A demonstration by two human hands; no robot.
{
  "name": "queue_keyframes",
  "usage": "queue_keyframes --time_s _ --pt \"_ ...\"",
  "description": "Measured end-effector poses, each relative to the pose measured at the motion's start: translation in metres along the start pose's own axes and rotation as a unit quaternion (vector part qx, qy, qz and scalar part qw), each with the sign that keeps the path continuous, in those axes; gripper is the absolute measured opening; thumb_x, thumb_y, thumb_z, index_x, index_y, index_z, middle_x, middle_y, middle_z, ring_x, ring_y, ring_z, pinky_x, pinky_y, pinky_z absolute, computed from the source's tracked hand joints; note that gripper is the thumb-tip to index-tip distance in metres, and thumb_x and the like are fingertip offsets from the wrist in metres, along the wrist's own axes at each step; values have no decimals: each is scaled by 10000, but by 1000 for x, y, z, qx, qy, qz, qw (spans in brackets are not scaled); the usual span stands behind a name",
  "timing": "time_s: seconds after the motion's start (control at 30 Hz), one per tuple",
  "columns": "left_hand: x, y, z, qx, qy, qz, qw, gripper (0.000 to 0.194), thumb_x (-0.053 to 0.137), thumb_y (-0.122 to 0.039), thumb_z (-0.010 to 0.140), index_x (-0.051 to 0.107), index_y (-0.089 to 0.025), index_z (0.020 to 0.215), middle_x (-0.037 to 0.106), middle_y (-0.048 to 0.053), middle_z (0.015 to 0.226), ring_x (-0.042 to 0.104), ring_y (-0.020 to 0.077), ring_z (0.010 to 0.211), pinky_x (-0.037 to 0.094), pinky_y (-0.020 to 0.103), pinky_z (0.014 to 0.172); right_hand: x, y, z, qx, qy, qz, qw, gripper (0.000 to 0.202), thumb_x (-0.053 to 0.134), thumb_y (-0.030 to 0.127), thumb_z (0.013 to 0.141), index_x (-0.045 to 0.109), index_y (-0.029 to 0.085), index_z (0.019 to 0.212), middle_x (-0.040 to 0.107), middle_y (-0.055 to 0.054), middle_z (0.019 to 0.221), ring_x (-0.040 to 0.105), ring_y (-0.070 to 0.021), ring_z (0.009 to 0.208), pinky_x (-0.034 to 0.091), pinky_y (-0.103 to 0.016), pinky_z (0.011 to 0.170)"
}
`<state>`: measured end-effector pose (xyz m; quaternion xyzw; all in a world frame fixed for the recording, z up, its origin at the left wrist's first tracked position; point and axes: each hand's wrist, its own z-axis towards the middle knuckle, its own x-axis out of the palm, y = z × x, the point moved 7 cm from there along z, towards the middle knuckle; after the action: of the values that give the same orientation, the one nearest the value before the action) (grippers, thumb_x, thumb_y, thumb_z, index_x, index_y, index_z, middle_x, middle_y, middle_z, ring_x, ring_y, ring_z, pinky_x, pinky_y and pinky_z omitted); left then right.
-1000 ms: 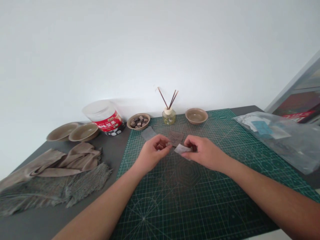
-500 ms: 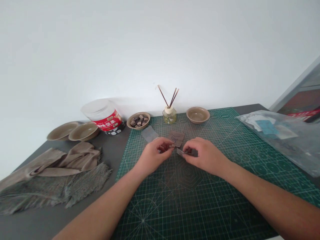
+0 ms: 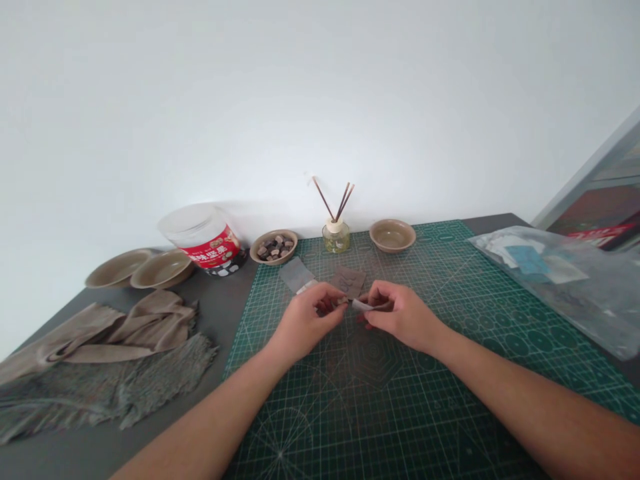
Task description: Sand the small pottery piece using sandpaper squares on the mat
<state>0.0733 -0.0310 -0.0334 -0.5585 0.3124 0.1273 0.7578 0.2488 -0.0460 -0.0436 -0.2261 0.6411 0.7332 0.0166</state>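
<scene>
My left hand (image 3: 311, 319) pinches a small brownish piece (image 3: 343, 301), partly hidden by the fingertips, above the green cutting mat (image 3: 320, 400). Close to its right, my right hand (image 3: 404, 313) is closed on a folded greyish sheet (image 3: 364, 306), whose edge faces the small piece. Behind the hands a brown square sheet (image 3: 349, 281) lies on the mat. A grey sheet (image 3: 296, 274) lies left of it, partly behind my left hand. Further back left stands a bowl of small stones (image 3: 275, 247).
A reed diffuser (image 3: 336, 235) and a bowl (image 3: 393, 236) stand at the back. On the left are a red-labelled tub (image 3: 210, 247), two bowls (image 3: 117, 269) and a crumpled cloth (image 3: 115, 353). A plastic bag (image 3: 575, 287) lies right.
The view has shifted slightly. The folded sheet in my right hand has tilted and shows more of its pale face. Both hands stay close together.
</scene>
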Motion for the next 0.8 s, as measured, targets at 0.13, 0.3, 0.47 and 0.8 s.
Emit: queue_keyframes --time_s 0.13,0.3,0.47,0.8 --pt "6 -7 -3 20 17 3 1000 134 633 -275 882 710 -204 966 697 13 817 610 148 720 458 247 629 11 4 -1 -18 18 -7 1000 181 685 190 765 513 201 709 610 41 726 547 -138 682 399 -251 620" --pt "12 -10 -5 39 43 20 998 89 638 -243 870 697 -188 908 667 19 819 587 150 733 457 260 659 22 1 -3 20 54 83 995 110 640 242 846 538 204 839 565 45 738 601 -144 661 433 -263 619" --pt "5 -9 -5 23 7 32 999 115 622 -270 893 695 -192 936 649 11 791 579 150 720 439 262 650 20 4 -4 41 67 151 985 95 616 258 881 538 204 879 588 24 773 595 -150 706 431 -271 651" --pt "5 -13 -7 42 2 36 998 73 614 -224 867 675 -195 893 633 12 787 576 151 730 442 261 660 14 8 -2 10 30 101 994 236 614 367 925 515 209 780 454 46 724 441 -135 690 368 -259 645"
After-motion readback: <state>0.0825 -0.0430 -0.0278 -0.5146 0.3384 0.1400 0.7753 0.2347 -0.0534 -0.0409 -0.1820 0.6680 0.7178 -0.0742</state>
